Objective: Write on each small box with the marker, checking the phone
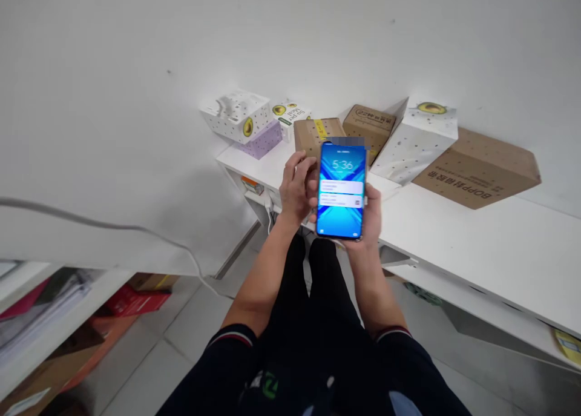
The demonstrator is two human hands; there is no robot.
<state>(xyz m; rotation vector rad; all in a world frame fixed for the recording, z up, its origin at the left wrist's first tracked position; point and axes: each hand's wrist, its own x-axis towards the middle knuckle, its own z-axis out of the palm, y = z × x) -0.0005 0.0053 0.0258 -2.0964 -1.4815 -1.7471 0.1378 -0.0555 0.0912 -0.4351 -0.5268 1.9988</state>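
My right hand [373, 213] is closed around a smartphone [341, 189], with its thumb side along the right edge and fingertips wrapping the left edge. The lit screen is blue, shows 5:36 and has two white notification panels. Just left of the phone is my left hand [297, 186], its fingers loosely bent and apart, with nothing seen in them. Whether it touches the phone I cannot tell. Behind both hands, a brown carton [313, 134] with yellow tape is partly hidden by the phone.
A white desk [458, 234] runs along the wall. On it are avocado-print boxes [415, 140], a purple box [262, 140], a brown carton [370, 122] and a larger one [481, 168]. A cable [136, 228] hangs at left, above shelves [77, 307].
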